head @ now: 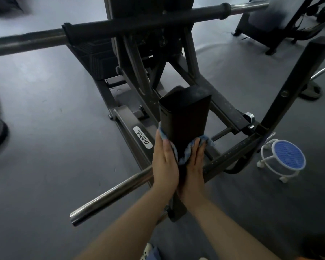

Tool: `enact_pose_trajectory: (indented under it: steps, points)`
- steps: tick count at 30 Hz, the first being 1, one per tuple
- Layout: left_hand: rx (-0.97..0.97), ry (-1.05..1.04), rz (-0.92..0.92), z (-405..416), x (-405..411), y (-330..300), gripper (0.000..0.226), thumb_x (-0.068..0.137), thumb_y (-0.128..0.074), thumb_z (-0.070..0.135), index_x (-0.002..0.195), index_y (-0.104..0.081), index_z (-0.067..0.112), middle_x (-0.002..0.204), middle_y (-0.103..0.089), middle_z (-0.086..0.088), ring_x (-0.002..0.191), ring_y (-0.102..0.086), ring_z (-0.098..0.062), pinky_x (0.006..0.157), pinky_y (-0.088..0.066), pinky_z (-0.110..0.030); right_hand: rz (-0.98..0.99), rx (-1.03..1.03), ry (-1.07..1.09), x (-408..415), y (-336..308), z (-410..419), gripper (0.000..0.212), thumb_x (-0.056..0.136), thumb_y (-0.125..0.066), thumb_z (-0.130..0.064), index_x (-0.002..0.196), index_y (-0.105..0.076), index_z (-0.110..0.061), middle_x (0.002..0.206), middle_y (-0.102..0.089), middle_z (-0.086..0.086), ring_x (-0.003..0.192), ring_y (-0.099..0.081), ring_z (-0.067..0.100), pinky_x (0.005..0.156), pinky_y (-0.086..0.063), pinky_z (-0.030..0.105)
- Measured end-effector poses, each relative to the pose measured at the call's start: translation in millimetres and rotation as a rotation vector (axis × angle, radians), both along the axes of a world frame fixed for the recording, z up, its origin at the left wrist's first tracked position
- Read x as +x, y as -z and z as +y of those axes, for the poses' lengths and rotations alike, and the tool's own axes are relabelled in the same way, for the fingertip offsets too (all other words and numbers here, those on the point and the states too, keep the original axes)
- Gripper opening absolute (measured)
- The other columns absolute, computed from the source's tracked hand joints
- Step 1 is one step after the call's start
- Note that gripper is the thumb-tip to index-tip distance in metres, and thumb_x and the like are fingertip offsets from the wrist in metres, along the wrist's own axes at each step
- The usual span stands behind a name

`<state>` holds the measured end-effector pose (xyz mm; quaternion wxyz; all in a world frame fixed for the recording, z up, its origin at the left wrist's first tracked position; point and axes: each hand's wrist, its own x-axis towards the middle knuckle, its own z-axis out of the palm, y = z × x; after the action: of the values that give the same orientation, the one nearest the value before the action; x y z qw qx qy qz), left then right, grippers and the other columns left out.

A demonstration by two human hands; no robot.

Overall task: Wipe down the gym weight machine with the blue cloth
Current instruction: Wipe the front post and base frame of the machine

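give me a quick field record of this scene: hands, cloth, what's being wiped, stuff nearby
left hand: left hand flat against the left side of the post, fingers straight, pressing the cloth
right hand: right hand flat against the right side, fingers straight on the cloth
cloth: blue cloth wrapped around the post, showing at both sides
part wiped: black upright post of the weight machine
nearby: chrome bar sticking out at lower left; white stool with blue round top on the floor at right
floor: dark grey floor
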<state>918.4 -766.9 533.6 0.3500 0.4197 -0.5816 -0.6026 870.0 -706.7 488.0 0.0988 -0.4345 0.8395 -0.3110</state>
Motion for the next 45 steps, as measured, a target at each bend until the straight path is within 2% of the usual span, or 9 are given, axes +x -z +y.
enact_pose_trajectory:
  steps: [7, 14, 18, 21, 29, 32, 35, 40, 45]
  points:
    - [-0.402, -0.090, -0.275, 50.5, -8.9, 46.0, 0.070, 0.092, -0.020, 0.058, 0.145, 0.010, 0.023, 0.153, 0.003, 0.007, 0.136, 0.014, 0.013, 0.115, 0.007, -0.017, 0.275, 0.103, -0.100, -19.0, 23.4, 16.8, 0.066, 0.100, -0.004, -0.049, 0.150, -0.001, -0.006, 0.154, -0.009, 0.023, 0.145, 0.002, 0.027, 0.117, 0.003, 0.033]
    - [-0.796, -0.072, -0.310, 73.7, -4.8, 103.8, 0.054, 0.102, -0.023, 0.028, 0.149, 0.002, 0.035, 0.155, 0.005, 0.022, 0.144, 0.001, -0.004, 0.118, 0.002, -0.030, 0.432, 0.082, -0.264, -31.5, 57.6, 42.0, 0.065, 0.102, 0.001, -0.042, 0.147, -0.023, -0.002, 0.151, -0.023, 0.024, 0.136, -0.028, 0.045, 0.117, 0.004, 0.032]
    - [-0.132, -0.153, 0.053, 95.5, -1.3, 111.9, 0.052, 0.094, -0.041, 0.047, 0.143, -0.032, 0.032, 0.146, -0.039, 0.014, 0.135, -0.035, -0.005, 0.111, -0.030, -0.024, 0.304, 0.063, -0.270, -35.2, 78.9, 55.9, 0.074, 0.094, -0.035, -0.040, 0.151, 0.008, -0.022, 0.153, -0.012, 0.015, 0.138, -0.022, 0.038, 0.113, -0.013, 0.032]
    - [0.275, -0.502, 0.075, 99.2, -2.1, 108.6, 0.035, 0.099, -0.040, 0.014, 0.132, -0.048, 0.009, 0.128, -0.057, -0.010, 0.122, -0.051, -0.023, 0.102, -0.042, -0.029, 0.208, 0.032, -0.296, -30.8, 86.8, 60.6, 0.094, 0.086, -0.056, -0.032, 0.146, 0.016, -0.035, 0.152, 0.000, 0.007, 0.139, -0.012, 0.033, 0.103, -0.021, 0.040]
    - [0.717, -0.452, 0.194, 24.8, -1.3, 104.4, 0.034, 0.101, -0.034, 0.034, 0.120, -0.053, 0.013, 0.119, -0.060, -0.017, 0.088, -0.064, -0.021, 0.069, -0.057, -0.023, 0.084, -0.173, -0.203, -11.0, 69.7, 42.5, 0.069, 0.094, -0.030, -0.047, 0.146, 0.014, -0.040, 0.151, 0.014, -0.019, 0.143, 0.000, 0.022, 0.111, -0.011, 0.040]
    - [0.704, -0.252, 0.157, 5.4, -5.9, 106.5, 0.031, 0.101, -0.032, 0.021, 0.094, -0.056, 0.004, 0.091, -0.066, -0.017, 0.060, -0.060, -0.011, 0.042, -0.046, -0.013, 0.031, -0.311, -0.235, -17.6, 60.1, 33.4, 0.065, 0.095, -0.025, -0.055, 0.146, 0.013, -0.040, 0.152, 0.017, -0.025, 0.144, 0.009, 0.011, 0.117, -0.003, 0.020]
    - [0.597, -0.158, 0.181, -1.8, -4.3, 109.2, 0.029, 0.099, -0.033, 0.010, 0.086, -0.059, 0.012, 0.063, -0.065, 0.001, 0.055, -0.061, -0.004, 0.052, -0.048, -0.014, 0.044, -0.373, -0.228, -22.9, 66.3, 25.8, 0.067, 0.093, -0.030, -0.060, 0.146, 0.003, -0.035, 0.156, 0.006, -0.009, 0.145, 0.008, 0.012, 0.118, -0.009, 0.037]
    - [0.560, -0.035, -0.042, -11.0, -11.3, 114.4, 0.029, 0.097, -0.033, -0.002, 0.082, -0.058, 0.000, 0.081, -0.057, -0.024, 0.076, -0.060, -0.025, 0.073, -0.048, -0.014, 0.373, -0.320, -0.110, -23.5, 104.7, 14.3, 0.079, 0.094, -0.029, -0.059, 0.148, 0.016, -0.023, 0.145, -0.008, 0.022, 0.144, 0.016, 0.016, 0.116, 0.001, 0.041]
    - [0.613, -0.034, -0.176, -11.2, -19.1, 133.1, 0.040, 0.101, -0.025, 0.004, 0.063, -0.036, 0.010, 0.052, -0.045, -0.008, 0.071, -0.046, -0.016, 0.050, -0.037, -0.014, 0.467, -0.212, -0.045, -14.4, 144.6, 29.4, 0.068, 0.097, -0.029, -0.052, 0.142, -0.009, -0.005, 0.132, -0.022, 0.034, 0.124, -0.026, 0.047, 0.108, -0.022, 0.042]
